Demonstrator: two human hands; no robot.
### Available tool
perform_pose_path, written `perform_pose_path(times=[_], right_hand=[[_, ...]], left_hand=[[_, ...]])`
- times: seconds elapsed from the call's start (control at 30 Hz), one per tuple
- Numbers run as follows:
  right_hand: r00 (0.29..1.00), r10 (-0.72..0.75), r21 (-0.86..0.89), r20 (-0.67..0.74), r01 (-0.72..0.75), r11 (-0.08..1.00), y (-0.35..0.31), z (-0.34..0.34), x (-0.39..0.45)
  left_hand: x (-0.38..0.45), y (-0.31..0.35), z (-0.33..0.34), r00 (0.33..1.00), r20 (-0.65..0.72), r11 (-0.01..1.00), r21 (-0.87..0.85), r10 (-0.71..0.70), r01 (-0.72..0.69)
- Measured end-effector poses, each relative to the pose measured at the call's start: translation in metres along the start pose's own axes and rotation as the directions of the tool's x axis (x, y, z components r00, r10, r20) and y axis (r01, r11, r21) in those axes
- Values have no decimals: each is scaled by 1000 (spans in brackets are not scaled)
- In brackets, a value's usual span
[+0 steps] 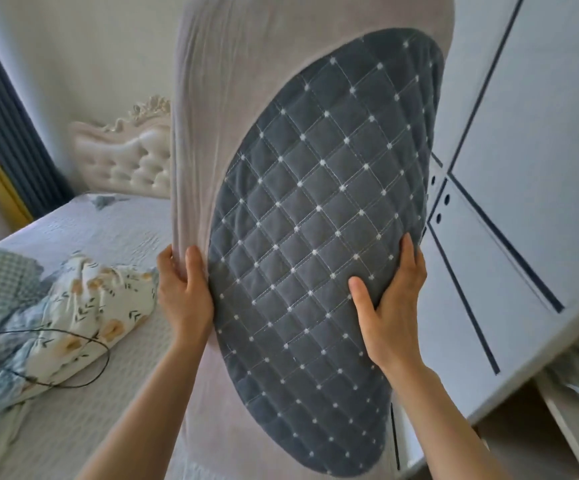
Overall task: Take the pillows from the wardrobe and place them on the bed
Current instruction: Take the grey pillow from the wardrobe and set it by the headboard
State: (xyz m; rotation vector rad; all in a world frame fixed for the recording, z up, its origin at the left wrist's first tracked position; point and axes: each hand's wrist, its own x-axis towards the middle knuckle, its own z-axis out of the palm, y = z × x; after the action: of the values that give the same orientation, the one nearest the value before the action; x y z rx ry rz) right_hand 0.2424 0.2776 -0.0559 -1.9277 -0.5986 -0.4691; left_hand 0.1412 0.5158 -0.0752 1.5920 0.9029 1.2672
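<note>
Now | pillow (pixel 315 209): upright, grey quilted diamond panel, pale beige border | left hand (pixel 182 292), right hand (pixel 390 296): each clasping its side edge | bed (pixel 108 230): left

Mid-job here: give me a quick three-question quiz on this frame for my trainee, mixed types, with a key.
1. True or false: the pillow is already lying flat on the bed.
2. Which grips the pillow's quilted grey panel? A) left hand B) right hand C) neither
3. Fill in: the crumpled floral bedding lies on the ____.

Key
1. False: both hands hold it upright in the air, in front of the wardrobe.
2. B: the right thumb presses the quilted panel; the left hand holds the plain pale edge.
3. bed
</note>
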Motion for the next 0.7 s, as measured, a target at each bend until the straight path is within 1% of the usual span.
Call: perform_pose_path(times=[0.07,0.13,0.23,0.3,0.4,0.53,0.63,0.7], right_hand=[[997,63,13,39,-63,998,12,24,10],[987,147,64,69,-151,986,24,42,19],[956,272,147,108,-286,947,42,65,35],[937,323,218,132,-345,913,52,80,45],[916,383,274,122,-402,874,71,102,62],[889,435,262,139,-457,850,106,128,93],[897,420,228,141,-442,867,137,146,131],[895,412,252,172,-444,860,158,158,162]], left_hand=[[15,-13,6,1000,-20,999,40,2,-2],[26,-23,14,1000,-18,996,91,16,-14],[39,-35,31,1000,12,990,139,15,-16],[47,-43,45,999,38,983,180,14,-21],[58,-53,73,998,61,970,243,6,-21],[72,-70,119,998,59,947,320,-4,-15],[87,-83,162,999,47,937,350,-21,3],[99,-89,194,999,36,931,365,-31,16]])
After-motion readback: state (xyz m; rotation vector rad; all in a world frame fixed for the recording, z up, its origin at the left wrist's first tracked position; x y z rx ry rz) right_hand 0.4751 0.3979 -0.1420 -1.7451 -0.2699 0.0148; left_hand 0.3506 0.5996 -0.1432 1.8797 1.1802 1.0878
